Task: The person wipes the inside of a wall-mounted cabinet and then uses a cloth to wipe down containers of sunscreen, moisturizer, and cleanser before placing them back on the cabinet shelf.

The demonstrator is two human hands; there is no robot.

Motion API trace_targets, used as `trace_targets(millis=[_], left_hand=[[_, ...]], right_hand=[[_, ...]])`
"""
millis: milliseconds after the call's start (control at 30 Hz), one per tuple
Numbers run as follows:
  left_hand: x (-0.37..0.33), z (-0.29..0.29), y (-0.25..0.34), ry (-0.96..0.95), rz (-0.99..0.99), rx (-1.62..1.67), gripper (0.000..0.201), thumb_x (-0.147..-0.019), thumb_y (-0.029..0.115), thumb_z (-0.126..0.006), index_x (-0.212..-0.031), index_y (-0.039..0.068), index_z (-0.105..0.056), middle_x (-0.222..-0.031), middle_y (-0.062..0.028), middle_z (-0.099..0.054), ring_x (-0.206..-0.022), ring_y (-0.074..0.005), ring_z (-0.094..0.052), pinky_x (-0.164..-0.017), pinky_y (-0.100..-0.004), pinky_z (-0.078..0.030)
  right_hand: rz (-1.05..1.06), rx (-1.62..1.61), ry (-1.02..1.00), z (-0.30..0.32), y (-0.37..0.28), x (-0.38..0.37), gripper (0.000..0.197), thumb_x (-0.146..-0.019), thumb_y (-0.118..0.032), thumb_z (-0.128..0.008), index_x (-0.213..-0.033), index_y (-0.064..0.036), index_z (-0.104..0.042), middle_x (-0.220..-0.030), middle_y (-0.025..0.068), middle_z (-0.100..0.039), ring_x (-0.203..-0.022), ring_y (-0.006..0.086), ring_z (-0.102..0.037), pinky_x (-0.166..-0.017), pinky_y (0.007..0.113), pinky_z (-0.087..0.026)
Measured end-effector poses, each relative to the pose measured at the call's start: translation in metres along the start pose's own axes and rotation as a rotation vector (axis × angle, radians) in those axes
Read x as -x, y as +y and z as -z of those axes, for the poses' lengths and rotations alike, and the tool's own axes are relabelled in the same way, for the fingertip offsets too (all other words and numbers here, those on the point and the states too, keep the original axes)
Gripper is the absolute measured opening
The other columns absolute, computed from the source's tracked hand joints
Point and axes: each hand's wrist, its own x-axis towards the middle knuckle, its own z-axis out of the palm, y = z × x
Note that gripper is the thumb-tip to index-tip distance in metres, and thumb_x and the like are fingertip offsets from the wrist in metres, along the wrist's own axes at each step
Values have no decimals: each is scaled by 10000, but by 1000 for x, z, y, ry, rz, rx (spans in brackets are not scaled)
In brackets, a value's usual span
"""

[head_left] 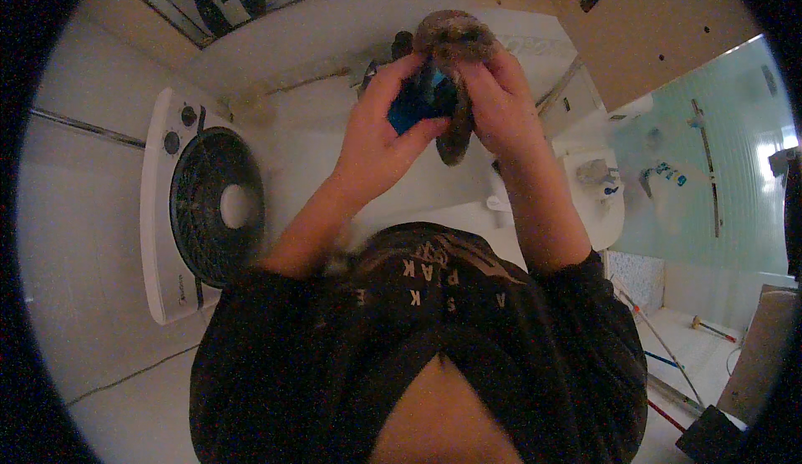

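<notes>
Both hands are raised in front of me over a white basin-like surface. My left hand (376, 138) is closed around a translucent blue bottle-like thing (408, 106), its thumb across the near side. My right hand (505, 109) grips a brown, fuzzy, cloth-like thing (455, 34) that bunches above the fingers. A strip of it hangs down between the hands, beside the blue thing. The two things appear to touch. Dim light and blur hide their exact kinds and the right fingertips. Just beyond my left hand is a small dark object (403, 44).
A white fan with a dark grille (219, 205) stands on the left. Beyond my hands is a framed mirror (292, 0). To the right are a brown panel (660, 30), a white ledge with small items (595, 172), a greenish ribbed screen (685, 155) and several long handles (660, 355) below it.
</notes>
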Motion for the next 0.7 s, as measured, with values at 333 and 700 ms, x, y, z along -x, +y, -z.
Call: trace_targets(millis=[333, 700], left_hand=[[-9, -8, 4, 123, 185, 470, 661, -752, 97, -679, -1303, 6, -325, -1203, -111, -484, -1087, -205, -483, -955, -315, -356], [-44, -9, 11, 242, 78, 429, 621, -770, 43, -631, -1301, -15, -314, -1200, -123, -489, -1107, -217, -478, -959, -335, -364]], right_hand=[[-358, -678, 135, -27, 12, 20, 422, -921, -314, -370, -1209, -12, -434, -1160, 156, -530, -1039, 299, -533, -917, 359, -398], [-256, 280, -131, -12, 56, 82, 342, -845, -128, -457, -1171, -27, -431, -866, 140, -590, -712, 269, -579, -694, 387, -476]])
